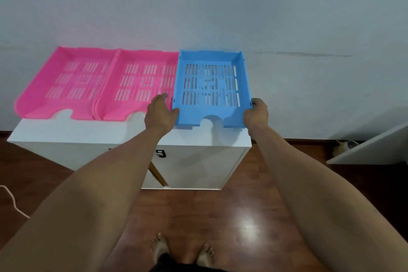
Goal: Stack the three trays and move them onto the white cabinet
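**Both hands on the blue tray, pinks waiting to the left**

Head view only. Three trays in a row on a white surface (92, 133), backs to the wall (287, 6): far pink tray (44, 95) at the left end, middle pink tray (114, 104) overlapping its right rim, blue tray (187, 112) at the right, touching the middle one's side. Long axes all running away from the body, notched fronts facing it.

Left hand (160, 113) clamped on the blue tray's near left corner, fingers (162, 97) reaching over the middle pink tray's floor. Right hand (256, 113) closed on the near right corner, right at the surface's right edge. Blue tray thus held between both hands, seemingly level and resting, or barely lifted; cannot tell which.

Likely step: lifting blue and carrying it left over a pink tray. Little side clearance there, so up first, then across. Open air above, bare strip in front, wooden floor (242, 216) below the right edge. Another white panel (371, 150) low at right, possibly the target cabinet; unclear.
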Demonstrator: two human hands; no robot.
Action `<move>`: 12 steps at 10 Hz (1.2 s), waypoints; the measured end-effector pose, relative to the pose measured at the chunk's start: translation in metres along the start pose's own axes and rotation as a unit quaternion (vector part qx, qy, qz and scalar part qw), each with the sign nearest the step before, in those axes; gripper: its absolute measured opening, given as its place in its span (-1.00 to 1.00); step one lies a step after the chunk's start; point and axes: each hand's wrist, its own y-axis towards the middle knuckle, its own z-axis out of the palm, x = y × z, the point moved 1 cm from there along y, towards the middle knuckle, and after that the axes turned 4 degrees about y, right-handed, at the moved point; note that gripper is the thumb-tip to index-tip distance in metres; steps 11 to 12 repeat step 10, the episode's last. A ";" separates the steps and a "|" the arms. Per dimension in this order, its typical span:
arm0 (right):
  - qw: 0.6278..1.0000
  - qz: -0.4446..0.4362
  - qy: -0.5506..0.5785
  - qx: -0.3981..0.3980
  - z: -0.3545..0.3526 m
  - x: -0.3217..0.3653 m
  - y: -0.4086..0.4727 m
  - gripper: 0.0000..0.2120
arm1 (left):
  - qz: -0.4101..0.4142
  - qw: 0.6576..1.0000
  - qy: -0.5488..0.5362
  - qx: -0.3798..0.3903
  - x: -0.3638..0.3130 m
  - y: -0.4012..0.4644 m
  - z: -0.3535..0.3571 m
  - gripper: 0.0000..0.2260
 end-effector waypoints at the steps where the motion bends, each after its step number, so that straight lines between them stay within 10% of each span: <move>1: 1.000 0.006 -0.003 -0.004 0.002 -0.005 0.006 -0.51 | -0.004 1.000 0.011 0.003 0.002 0.007 0.007 -0.36; 12: 0.995 -0.042 -0.085 0.016 0.019 0.003 0.024 -0.56 | -0.038 0.999 0.020 0.031 0.006 0.033 0.025 -0.26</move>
